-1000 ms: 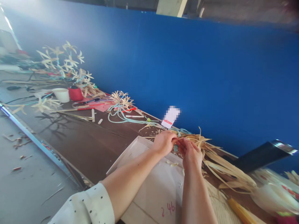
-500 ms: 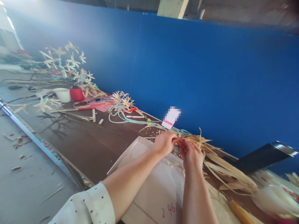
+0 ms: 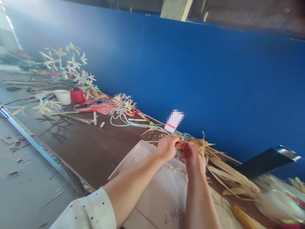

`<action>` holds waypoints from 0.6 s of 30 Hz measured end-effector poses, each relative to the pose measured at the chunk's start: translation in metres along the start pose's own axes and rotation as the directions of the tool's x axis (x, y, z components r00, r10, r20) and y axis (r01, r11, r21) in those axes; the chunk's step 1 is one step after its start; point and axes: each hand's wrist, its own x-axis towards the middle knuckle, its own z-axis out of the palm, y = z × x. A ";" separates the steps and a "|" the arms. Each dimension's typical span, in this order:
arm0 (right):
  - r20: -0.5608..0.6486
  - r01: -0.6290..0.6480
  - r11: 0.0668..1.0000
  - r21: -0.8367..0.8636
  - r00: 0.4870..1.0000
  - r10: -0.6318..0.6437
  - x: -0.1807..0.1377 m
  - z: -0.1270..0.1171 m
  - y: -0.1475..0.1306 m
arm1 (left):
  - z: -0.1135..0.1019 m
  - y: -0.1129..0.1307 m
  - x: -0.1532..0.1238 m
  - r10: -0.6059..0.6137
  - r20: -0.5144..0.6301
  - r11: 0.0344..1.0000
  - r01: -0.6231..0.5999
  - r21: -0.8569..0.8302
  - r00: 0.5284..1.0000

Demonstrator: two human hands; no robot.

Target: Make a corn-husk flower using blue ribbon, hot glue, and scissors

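Note:
My left hand (image 3: 167, 147) and my right hand (image 3: 194, 158) meet above the far edge of a white board (image 3: 154, 190). Both have their fingers curled and pinched together around a small piece of dried husk strip and a bit of teal ribbon between them. What exactly the fingertips grip is mostly hidden. A heap of dried corn husk strips (image 3: 221, 165) lies just beyond and to the right of my right hand.
The long brown table (image 3: 90, 146) runs along a blue wall (image 3: 190, 79). At the far left are husk flowers (image 3: 69, 63), a white cup (image 3: 62, 96), a red spool (image 3: 77, 95), teal ribbon (image 3: 126, 121) and a white card (image 3: 173, 121). A dark tool (image 3: 264, 160) lies right.
None beyond small finger movements; both hands stay together at the same place.

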 end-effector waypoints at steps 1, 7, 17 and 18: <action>0.002 0.002 1.000 -0.001 1.000 -0.002 0.000 0.000 0.000 | 0.000 0.000 0.000 0.001 0.004 1.000 -0.001 0.000 1.000; -0.011 0.021 1.000 -0.012 1.000 -0.021 -0.004 0.002 -0.002 | -0.001 0.000 0.001 0.024 0.005 1.000 -0.024 0.008 1.000; 0.004 0.049 0.998 -0.036 0.999 -0.049 0.001 -0.002 0.001 | 0.002 -0.001 0.001 0.031 -0.008 0.999 -0.031 -0.040 0.999; 0.002 0.051 0.998 -0.042 0.999 -0.051 0.001 -0.002 0.001 | 0.003 -0.001 0.001 0.021 -0.015 0.998 -0.021 -0.054 1.000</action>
